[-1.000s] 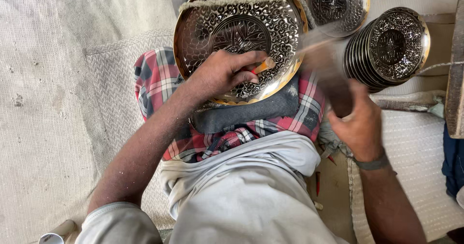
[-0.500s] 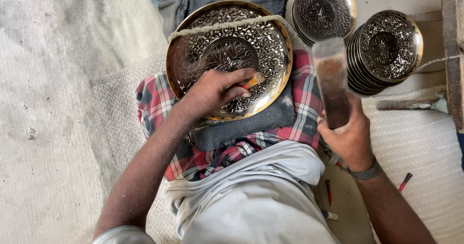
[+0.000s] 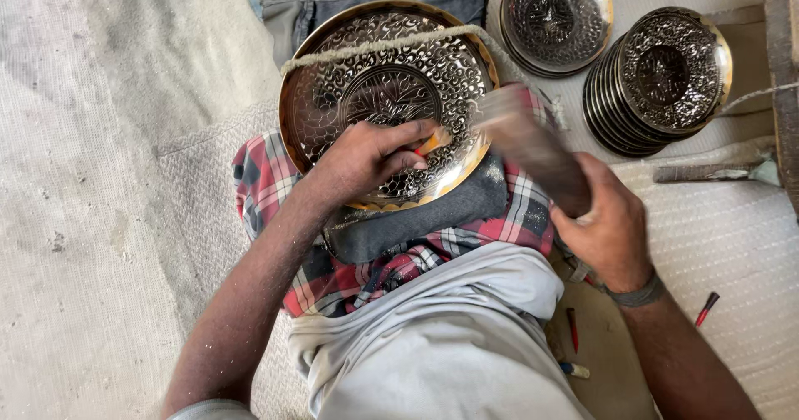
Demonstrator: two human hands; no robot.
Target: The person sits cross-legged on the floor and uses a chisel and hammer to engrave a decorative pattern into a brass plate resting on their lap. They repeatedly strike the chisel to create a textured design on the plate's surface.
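Left fingers (image 3: 398, 147) pinched tight round a small orange-tipped tool (image 3: 433, 141), tip pressed to the patterned face of the big brass plate (image 3: 333, 95). The left hand (image 3: 366, 158) rests on that plate's lower half, same spot as half a second ago. Right fingers (image 3: 601, 188) clenched on the handle of a wooden mallet (image 3: 533, 149), and here's the change: the head was upright beside the plate a moment back, now it's swung down and in, blurred, at the plate's right rim, probably just short of the tool. The right hand (image 3: 612, 233) sits lower right, a band on its wrist. The plate lies tilted on a dark pad (image 3: 433, 220) over a red checked cloth (image 3: 275, 178) on the person's lap, a rope (image 3: 374, 45) stretched across its top. Beyond, a stack of smaller plates (image 3: 666, 79) leans on the mat (image 3: 732, 245), another plate (image 3: 553, 16) beside it.
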